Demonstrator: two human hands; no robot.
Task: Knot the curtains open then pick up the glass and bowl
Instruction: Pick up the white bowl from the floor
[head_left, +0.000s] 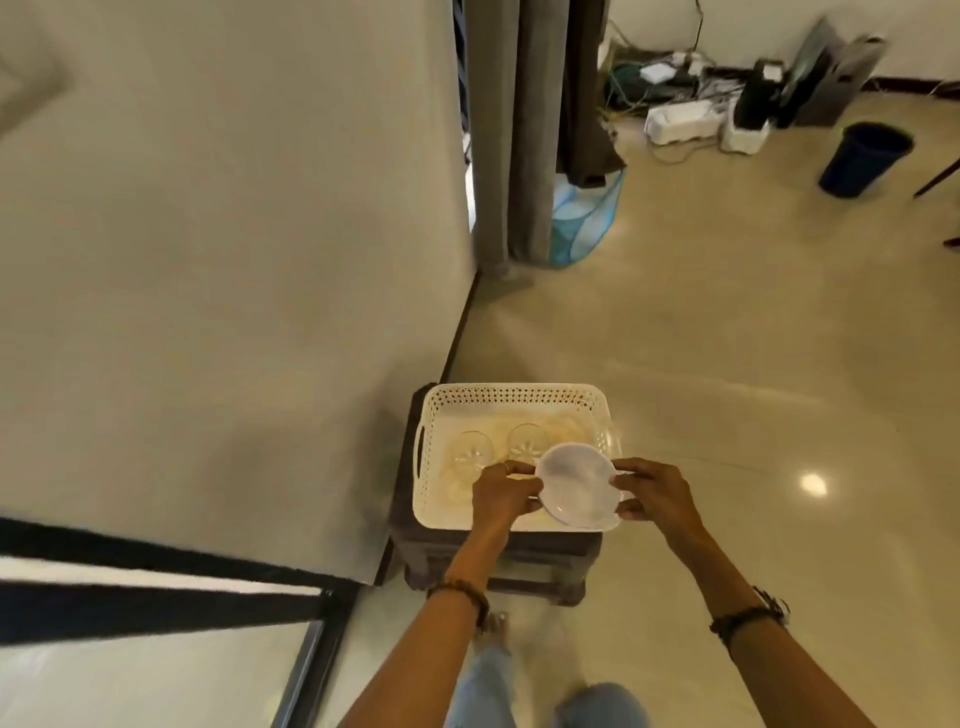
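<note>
The bowl, a shallow translucent white dish, is held between both hands over the near right corner of the white perforated basket, tipped so that its round face turns up toward the camera and its broad diameter runs roughly left to right from one hand to the other. The left hand pinches its left rim with curled fingers and thumb, and the right hand grips the opposite rim the same way, so neither hand is free. The relation that matters for the coming move is where the glasses lie from here: two clear glasses stand in the basket, one toward the left and another just beyond the bowl's upper edge, both up and to the left of the bowl (a third seems to lie nearer the front left, though it is too faint to be sure). The left hand is plainly the nearer to them, almost over the front left part of the basket, so I judge that the right hand would have to carry the bowl alone while the left lets go and reaches a short way forward. The basket sits on a dark stool against the wall, and grey curtains hang well beyond at the doorway.
</note>
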